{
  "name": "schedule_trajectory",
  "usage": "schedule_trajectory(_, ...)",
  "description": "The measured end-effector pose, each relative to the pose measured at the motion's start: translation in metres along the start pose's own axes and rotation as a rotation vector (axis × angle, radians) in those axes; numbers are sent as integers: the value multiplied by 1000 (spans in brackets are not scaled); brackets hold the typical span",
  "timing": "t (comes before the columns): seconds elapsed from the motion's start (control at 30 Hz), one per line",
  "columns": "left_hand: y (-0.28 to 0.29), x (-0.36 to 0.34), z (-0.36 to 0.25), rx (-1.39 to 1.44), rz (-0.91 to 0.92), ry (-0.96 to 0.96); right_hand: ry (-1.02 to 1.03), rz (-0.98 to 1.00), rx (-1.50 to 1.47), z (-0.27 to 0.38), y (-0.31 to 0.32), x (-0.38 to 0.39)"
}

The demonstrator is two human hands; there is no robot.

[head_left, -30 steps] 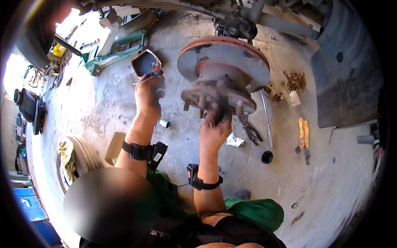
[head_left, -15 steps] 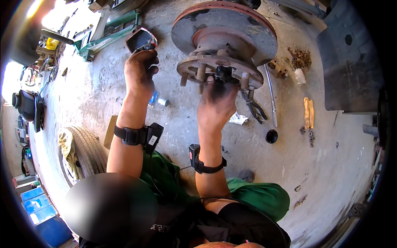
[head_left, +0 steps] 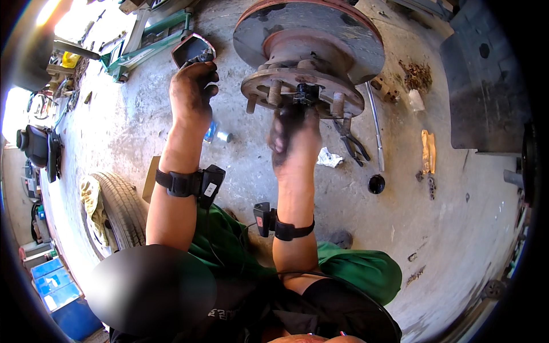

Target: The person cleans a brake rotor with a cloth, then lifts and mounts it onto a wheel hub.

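Note:
Blackened with grease, my left hand (head_left: 193, 91) is closed on a small dark metal part (head_left: 203, 56) beside an open dark container (head_left: 189, 48). My right hand (head_left: 294, 134) reaches up to the middle of a rusty wheel hub (head_left: 260, 77) with long studs. Its greasy fingers are curled and partly blurred, just below a black greasy piece (head_left: 307, 91) in the hub's centre. Whatever they grip is hidden. Behind the hub flange sits a large worn brake disc (head_left: 354, 48).
Black-handled pliers (head_left: 351, 143), a long metal bar (head_left: 375, 126), a round black cap (head_left: 376, 184) and an orange packet (head_left: 428, 151) lie on the concrete floor. A tyre (head_left: 119, 206) lies at left; a green jack (head_left: 151, 46) stands at far left.
My right hand has turned and drawn slightly down from the hub's centre, its fingers now curled to the left. My left hand stays nearly in place with the metal part.

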State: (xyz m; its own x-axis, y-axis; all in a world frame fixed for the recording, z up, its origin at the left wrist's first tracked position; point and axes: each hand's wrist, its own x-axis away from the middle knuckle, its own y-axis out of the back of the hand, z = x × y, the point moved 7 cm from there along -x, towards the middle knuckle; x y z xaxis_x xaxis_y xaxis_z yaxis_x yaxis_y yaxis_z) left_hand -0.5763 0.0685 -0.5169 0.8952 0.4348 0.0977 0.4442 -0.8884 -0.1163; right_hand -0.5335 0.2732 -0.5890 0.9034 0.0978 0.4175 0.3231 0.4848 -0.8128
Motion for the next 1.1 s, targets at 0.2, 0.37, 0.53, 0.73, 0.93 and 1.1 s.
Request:
schedule_trajectory(0.2, -16, 7, -7, 14, 59, -37, 423, -148, 694, 39, 1, 6)
schedule_trajectory(0.37, -13, 5, 0, 11, -19, 12, 729, -209, 822, 52, -10, 15)
schedule_trajectory(0.53, -5, 4, 0, -2, 4, -8, 143, -68, 167, 17, 3, 3)
schedule_trajectory(0.73, -4, 7, -8, -20, -15, -20, 655, -146, 607, 34, -1, 4)
schedule_trajectory(0.93, 6, -22, 19, 133, 32, 69, 1121, -287, 1186, 51, -3, 15)
schedule_trajectory(1.1, 56, -44, 6, 186, 358, -34, 79, -10, 65, -7, -6, -6)
